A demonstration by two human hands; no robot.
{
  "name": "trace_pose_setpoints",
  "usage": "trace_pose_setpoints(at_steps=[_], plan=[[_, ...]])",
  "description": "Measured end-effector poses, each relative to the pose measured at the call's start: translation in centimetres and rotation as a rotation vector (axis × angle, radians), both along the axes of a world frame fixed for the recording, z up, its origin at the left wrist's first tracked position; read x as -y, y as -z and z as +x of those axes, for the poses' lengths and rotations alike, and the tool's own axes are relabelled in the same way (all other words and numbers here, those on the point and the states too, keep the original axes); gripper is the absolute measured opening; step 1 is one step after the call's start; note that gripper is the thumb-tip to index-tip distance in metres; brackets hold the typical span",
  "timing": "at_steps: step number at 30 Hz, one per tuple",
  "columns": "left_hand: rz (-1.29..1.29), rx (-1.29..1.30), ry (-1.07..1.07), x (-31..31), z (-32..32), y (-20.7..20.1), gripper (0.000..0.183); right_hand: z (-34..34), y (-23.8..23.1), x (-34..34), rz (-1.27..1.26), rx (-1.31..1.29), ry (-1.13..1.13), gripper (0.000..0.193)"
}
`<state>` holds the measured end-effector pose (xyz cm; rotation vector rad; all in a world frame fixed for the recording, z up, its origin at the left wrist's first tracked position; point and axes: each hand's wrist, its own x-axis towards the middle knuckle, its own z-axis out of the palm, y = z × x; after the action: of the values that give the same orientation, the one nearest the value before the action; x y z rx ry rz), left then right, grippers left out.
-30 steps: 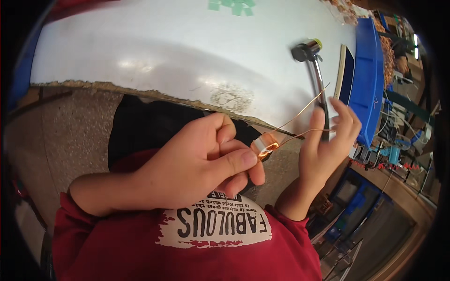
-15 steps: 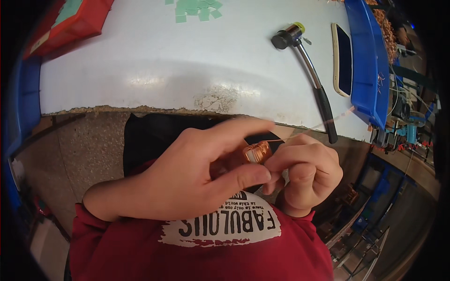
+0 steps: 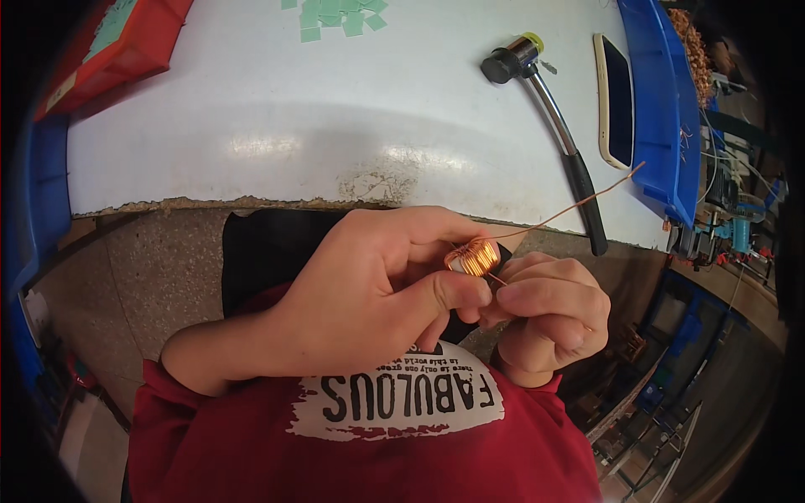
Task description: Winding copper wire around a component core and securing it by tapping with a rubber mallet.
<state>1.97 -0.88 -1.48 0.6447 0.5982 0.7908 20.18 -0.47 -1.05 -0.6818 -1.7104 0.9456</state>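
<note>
A small coil of copper wire (image 3: 480, 257), wound round a pale core, is pinched between the thumb and fingers of my left hand (image 3: 369, 289). Just to its right, my right hand (image 3: 558, 306) is closed, thumb and forefinger gripping a short wire end (image 3: 498, 279) that comes off the coil. From the coil's upper side a long loose copper wire (image 3: 579, 204) runs up to the right, passing over the hammer's black handle. Both hands are in front of my red shirt, below the worktable's near edge. The fingers hide part of the coil.
On the white worktable (image 3: 251, 101) lie a hammer (image 3: 549, 109) with a black and yellow head, a phone (image 3: 616, 101) and several pale green squares (image 3: 335, 12). A red bin (image 3: 134, 54) stands far left, with a blue bin (image 3: 662, 109) along the right edge.
My left fingers have closed in on the coil, which has turned and shifted slightly right. The long wire now shows clearly, and a short wire end is visible at my right fingertips.
</note>
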Motion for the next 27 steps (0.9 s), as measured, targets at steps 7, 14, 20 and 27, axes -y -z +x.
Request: trace_pose_setpoints(at_steps=[7,14,20,27], plan=[[-0.099,-0.045,0.006,0.1,-0.1,0.1,0.022,-0.1,0.4,-0.2,-0.057,0.000,-0.005,0.029],[-0.153,-0.072,0.107,-0.2,-0.1,0.7,0.019,-0.1,-0.3,-0.6,-0.133,0.145,0.045,0.028],[-0.014,-0.257,-0.053,0.5,0.7,-0.4,0.024,-0.7,-2.4,-1.4,-0.380,0.194,0.110,0.040],[0.304,-0.412,-0.124,0.3,1.0,-0.4,0.021,-1.4,-2.8,-2.8,-0.399,0.069,0.086,0.038]])
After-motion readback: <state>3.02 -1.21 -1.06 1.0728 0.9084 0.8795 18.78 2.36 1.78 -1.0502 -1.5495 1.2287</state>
